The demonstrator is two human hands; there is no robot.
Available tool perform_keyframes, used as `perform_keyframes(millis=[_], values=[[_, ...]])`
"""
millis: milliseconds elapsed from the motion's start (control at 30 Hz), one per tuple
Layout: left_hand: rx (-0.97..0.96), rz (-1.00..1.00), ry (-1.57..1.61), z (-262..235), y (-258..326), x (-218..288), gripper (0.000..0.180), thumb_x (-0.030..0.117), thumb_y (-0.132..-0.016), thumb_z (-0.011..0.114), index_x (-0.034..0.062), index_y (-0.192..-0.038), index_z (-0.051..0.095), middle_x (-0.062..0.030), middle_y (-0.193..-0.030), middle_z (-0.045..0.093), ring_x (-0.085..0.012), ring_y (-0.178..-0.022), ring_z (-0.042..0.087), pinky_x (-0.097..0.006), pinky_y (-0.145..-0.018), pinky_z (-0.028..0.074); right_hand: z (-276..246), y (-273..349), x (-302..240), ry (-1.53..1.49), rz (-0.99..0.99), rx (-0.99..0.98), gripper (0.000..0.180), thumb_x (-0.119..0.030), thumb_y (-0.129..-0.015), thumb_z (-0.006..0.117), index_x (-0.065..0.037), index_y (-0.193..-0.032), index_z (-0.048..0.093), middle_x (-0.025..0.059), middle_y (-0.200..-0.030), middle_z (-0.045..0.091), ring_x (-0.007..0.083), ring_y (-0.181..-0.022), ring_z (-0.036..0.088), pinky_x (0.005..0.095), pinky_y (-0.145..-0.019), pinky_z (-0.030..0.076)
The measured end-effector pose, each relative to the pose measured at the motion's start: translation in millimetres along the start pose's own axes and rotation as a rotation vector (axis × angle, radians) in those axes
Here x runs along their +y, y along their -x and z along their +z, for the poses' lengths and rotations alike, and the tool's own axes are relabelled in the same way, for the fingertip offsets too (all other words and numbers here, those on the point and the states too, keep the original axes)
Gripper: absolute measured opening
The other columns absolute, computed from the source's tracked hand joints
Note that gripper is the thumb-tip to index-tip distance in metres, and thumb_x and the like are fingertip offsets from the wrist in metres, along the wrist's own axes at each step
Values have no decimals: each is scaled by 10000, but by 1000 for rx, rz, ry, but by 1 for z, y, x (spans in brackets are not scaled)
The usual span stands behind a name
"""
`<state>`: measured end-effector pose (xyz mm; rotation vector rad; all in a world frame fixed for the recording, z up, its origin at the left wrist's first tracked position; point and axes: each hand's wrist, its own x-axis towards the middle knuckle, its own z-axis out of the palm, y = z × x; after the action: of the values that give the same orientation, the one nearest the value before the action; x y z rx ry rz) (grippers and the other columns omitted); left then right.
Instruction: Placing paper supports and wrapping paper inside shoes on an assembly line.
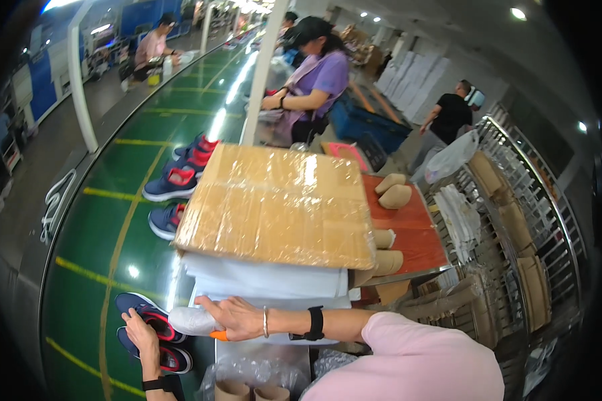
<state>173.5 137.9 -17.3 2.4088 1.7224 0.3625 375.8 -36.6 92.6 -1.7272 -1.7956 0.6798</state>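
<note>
A navy shoe with a red lining lies on the green conveyor belt at the lower left. My left hand grips its side, fingers curled over the upper. A second navy shoe sits beside it, partly behind my left hand and wrist. My right hand holds a white, rounded, wrapped stuffing piece, whose end meets the shoe's opening. Under the right hand's fingers shows a small orange piece; its kind I cannot make out.
A taped cardboard box rests above white paper sheets ahead of me. More navy shoes stand on the belt. Brown cardboard forms lie on a red tabletop. Metal railing runs right. Co-workers stand farther off.
</note>
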Motion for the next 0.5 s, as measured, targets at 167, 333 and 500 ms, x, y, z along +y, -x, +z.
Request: perform_keyframes(millis=[167,333,500], values=[[-60,145,22,-14,29,-53,605,150,-688,678,-38,-1206,428,-237,-1159,507,-363,-1082,492,-416,-902,405,50,-35,13,66,-194,-163,741,-267,-676,649,26,-1266,308,227,-831,582,361,-752,595,419,-643,477],[-21,414,138,-22,10,-34,255,172,-779,613,5,-914,476,-175,-872,551,-365,-820,543,-419,-706,445,50,-84,7,200,-64,-332,673,-265,-650,701,21,-1137,334,269,-804,585,427,-772,585,455,-685,462],[-36,134,255,-29,3,-53,236,187,-802,606,-20,-853,505,-225,-786,585,-423,-741,562,-470,-636,460,85,-108,4,368,-152,-182,566,-223,-655,697,-4,-1050,356,269,-743,583,447,-740,580,486,-647,456]])
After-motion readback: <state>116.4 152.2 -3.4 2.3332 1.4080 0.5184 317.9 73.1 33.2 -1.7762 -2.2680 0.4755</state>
